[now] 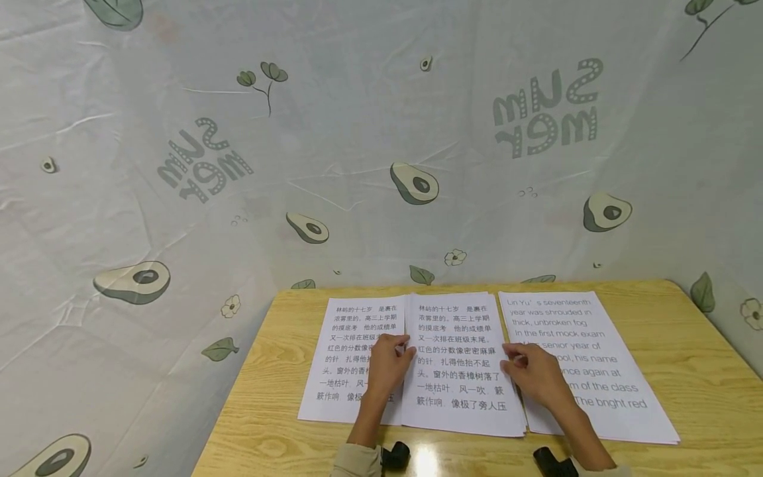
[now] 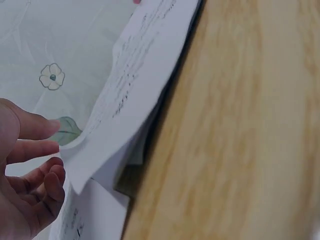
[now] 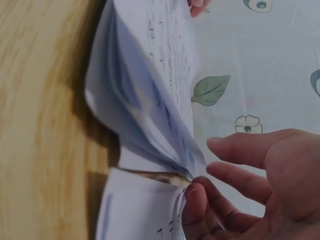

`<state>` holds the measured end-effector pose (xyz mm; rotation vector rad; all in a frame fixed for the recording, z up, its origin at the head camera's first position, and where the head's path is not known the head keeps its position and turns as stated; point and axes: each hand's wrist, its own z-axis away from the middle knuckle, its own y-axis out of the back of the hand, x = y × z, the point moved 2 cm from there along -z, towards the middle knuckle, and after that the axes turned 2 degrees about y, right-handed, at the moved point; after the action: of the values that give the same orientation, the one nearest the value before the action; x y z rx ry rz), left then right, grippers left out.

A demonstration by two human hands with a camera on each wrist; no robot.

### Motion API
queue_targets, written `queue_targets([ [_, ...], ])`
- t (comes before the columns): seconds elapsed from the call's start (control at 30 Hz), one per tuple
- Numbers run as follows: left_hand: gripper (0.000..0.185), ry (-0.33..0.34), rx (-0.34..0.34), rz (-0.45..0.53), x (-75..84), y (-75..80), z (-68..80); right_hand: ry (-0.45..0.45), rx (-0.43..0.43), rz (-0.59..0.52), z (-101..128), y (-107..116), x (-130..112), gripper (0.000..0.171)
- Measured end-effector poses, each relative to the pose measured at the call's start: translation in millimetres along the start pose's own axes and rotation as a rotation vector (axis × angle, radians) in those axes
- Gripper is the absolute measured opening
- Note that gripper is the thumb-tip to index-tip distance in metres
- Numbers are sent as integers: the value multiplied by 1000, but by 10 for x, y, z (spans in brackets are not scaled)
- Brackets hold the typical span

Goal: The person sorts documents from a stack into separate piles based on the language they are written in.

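Three printed paper piles lie side by side on a wooden table (image 1: pixel 691 344). My left hand (image 1: pixel 390 364) pinches the left edge of the middle stack (image 1: pixel 459 391), which carries Chinese text. My right hand (image 1: pixel 530 374) pinches that stack's right edge. In the left wrist view the left hand (image 2: pixel 50 145) has thumb and fingers curled at a raised, curling edge of the sheets (image 2: pixel 130 85). The right wrist view shows the right hand (image 3: pixel 215 170) with fingertips (image 3: pixel 192 197) at the lifted, fanned edge of the stack (image 3: pixel 150 115).
A left sheet (image 1: pixel 340 371) with Chinese text lies partly under the middle stack. A right sheet (image 1: pixel 614 391) with English text lies beside it. An avocado-print cloth (image 1: pixel 357 132) hangs behind and left of the table. Black wrist devices (image 1: pixel 396 456) show at the bottom edge.
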<state>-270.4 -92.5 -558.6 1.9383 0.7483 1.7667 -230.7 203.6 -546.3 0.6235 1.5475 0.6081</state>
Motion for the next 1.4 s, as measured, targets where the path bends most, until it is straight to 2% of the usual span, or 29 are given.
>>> queue_targets([
  [0.37,37,-38,-19,32,66,13,14,18,-15,-58,19,43,-80,46],
  [0.53,39,-34,-15,60,70,15,12,7,-15,-77,18,70,-94,46],
  [0.8,41,10,-12,112,54,56,0,-6,-16,-122,22,109,-80,48],
  [1.0,39,6,10,149,9,86,-2,-5,-26,-154,32,116,-73,48],
  [1.4,40,23,-4,157,-72,187,-28,-16,-18,-226,38,42,-127,47],
])
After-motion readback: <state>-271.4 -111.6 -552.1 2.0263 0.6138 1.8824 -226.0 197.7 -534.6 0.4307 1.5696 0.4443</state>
